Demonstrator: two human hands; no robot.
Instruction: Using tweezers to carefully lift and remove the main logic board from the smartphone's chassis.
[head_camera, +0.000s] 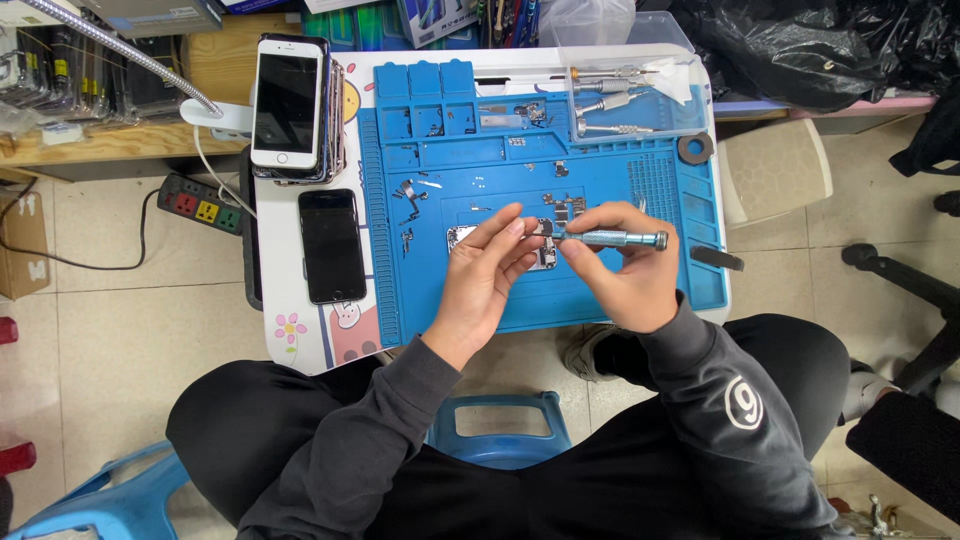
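Note:
My right hand (622, 262) grips a small silver and teal screwdriver (612, 239), held level with its tip pointing left. My left hand (488, 265) has its fingertips at the screwdriver's tip, pinching something too small to make out. Both hands hover over an opened phone body (462, 238) lying on a blue repair mat (540, 290). Small metal parts (568, 206) and screws lie scattered on the mat just beyond my fingers.
A dark phone (332, 245) lies left of the mat, with a stack of phones (290, 105) behind it. A clear tray of screwdrivers (625, 100) sits at the mat's far right corner. A power strip (200, 205) lies on the floor, left. Black bags (810, 45) are piled far right.

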